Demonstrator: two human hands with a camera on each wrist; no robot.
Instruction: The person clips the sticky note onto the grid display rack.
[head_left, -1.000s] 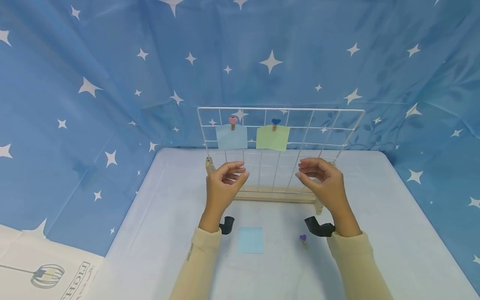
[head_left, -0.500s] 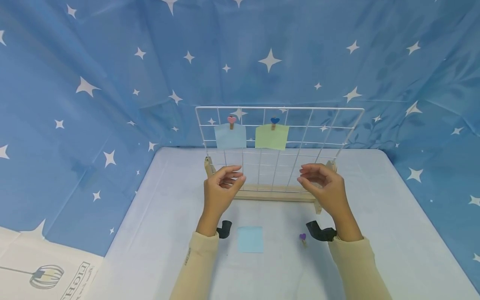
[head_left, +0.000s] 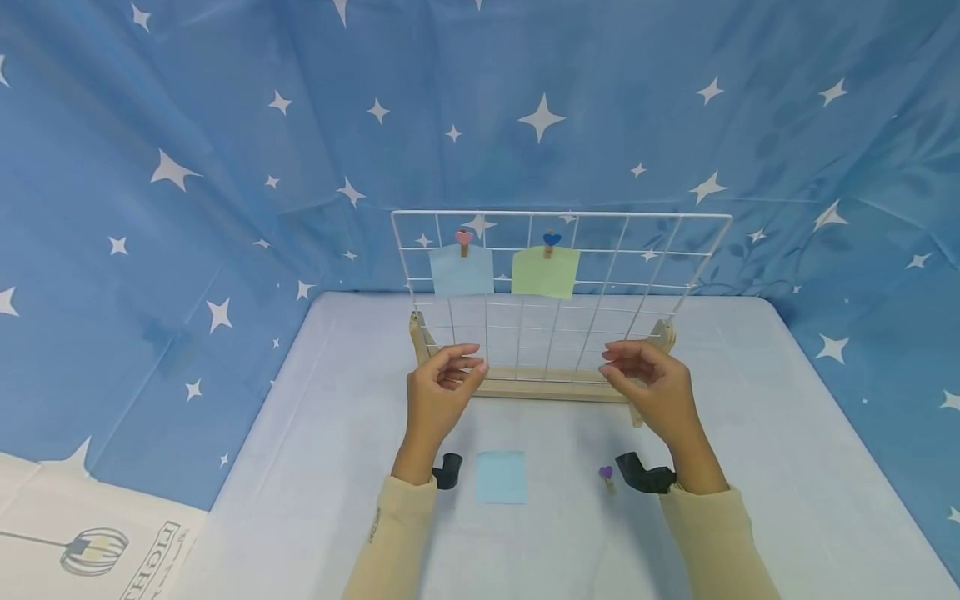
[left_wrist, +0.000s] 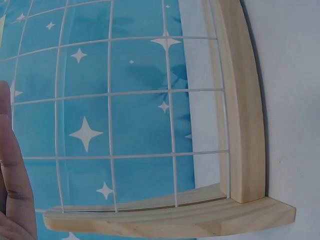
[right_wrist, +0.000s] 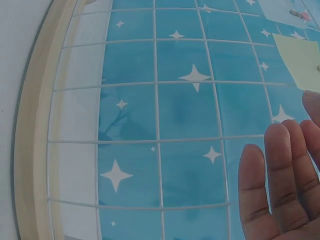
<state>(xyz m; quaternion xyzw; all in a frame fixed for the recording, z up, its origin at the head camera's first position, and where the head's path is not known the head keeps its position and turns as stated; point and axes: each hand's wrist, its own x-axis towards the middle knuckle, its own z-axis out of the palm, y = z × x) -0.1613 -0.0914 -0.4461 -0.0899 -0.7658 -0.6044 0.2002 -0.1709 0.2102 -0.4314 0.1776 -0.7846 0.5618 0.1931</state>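
Relaxed and holding nothing, our left hand (head_left: 441, 393) and right hand (head_left: 662, 392) curve their fingers loosely in the head view, each thumb apart from its fingertips, in front of the lower part of a white metal wire grid (head_left: 637, 215) set in a pale wooden stand (head_left: 555, 390). On the grid's upper left hangs a light blue paper square (head_left: 462, 275) under a wooden clip with a pink heart (head_left: 464, 239); near the grid's upper middle, a pale green paper sheet (head_left: 545, 277) hangs under a wooden clip with a blue heart (head_left: 552, 240). On the white-covered table (head_left: 555, 542) before the grid lie a second light blue square (head_left: 501, 477) and, towards the grid's right end, a wooden clip with a purple heart (head_left: 606, 473). In the left wrist view we find our left fingers (left_wrist: 14, 172) partly in sight by the grid, whose edges the stand's beams border on two sides. In the right wrist view we see our right fingers (right_wrist: 281, 175) slightly bent before the grid, near the green sheet; we cannot tell whether they touch the wires.
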